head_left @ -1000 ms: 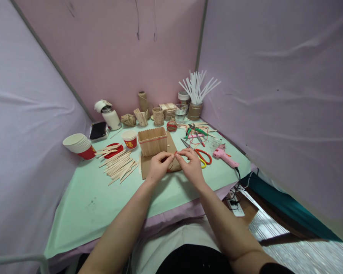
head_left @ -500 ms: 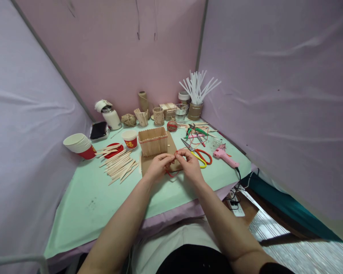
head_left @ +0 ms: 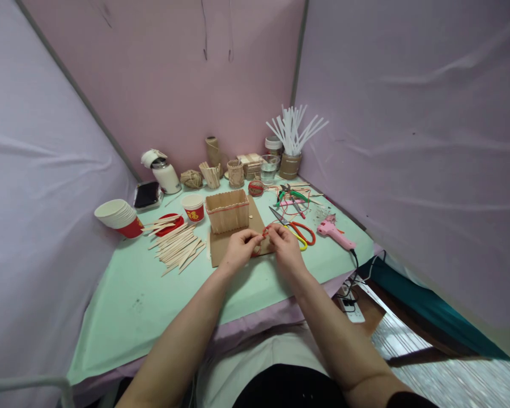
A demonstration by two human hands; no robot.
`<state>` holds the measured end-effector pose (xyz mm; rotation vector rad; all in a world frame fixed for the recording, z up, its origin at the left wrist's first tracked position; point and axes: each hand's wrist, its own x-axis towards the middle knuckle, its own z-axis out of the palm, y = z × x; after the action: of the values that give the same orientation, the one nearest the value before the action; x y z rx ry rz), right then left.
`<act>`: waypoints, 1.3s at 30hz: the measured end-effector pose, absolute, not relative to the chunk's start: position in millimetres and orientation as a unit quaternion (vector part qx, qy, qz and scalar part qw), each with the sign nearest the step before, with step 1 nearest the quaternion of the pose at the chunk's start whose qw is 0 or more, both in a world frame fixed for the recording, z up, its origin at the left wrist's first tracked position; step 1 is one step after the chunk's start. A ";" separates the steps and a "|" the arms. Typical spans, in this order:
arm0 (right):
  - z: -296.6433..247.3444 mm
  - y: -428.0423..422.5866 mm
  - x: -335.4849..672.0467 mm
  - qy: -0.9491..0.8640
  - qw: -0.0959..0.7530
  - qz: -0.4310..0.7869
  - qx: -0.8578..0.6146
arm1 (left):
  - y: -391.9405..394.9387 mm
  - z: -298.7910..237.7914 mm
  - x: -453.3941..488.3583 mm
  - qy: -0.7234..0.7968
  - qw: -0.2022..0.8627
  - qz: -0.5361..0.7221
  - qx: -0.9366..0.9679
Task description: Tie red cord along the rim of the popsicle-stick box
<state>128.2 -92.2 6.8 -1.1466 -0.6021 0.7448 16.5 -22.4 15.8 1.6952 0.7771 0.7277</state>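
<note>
My left hand (head_left: 239,250) and my right hand (head_left: 284,245) meet over a brown cardboard sheet (head_left: 219,253) on the mint-green table (head_left: 153,294). Both hands pinch a thin red string (head_left: 264,230) between their fingertips, a few centimetres apart. Just behind them stands an open box made of wooden sticks (head_left: 227,210). Most of the string is hidden under my fingers.
Loose wooden sticks (head_left: 177,247) lie left of the cardboard. Red-and-yellow scissors (head_left: 296,232) and a pink glue gun (head_left: 332,232) lie to the right. Paper cups (head_left: 118,216), twine (head_left: 191,178), jars and white straws (head_left: 292,133) line the back. Cloth walls close in both sides.
Both hands stayed together on the red string, shifting slightly. The loop that hung below them half a second ago is now drawn up out of sight.
</note>
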 end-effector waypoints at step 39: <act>8.1 -87.0 117.7 -0.242 0.726 0.385 -0.515 | -31.6 19.1 13.4 0.270 0.336 0.444 0.786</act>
<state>117.7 -87.0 8.1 -1.1368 -0.5342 0.8496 13.4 -31.6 19.1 2.0499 0.7036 1.1574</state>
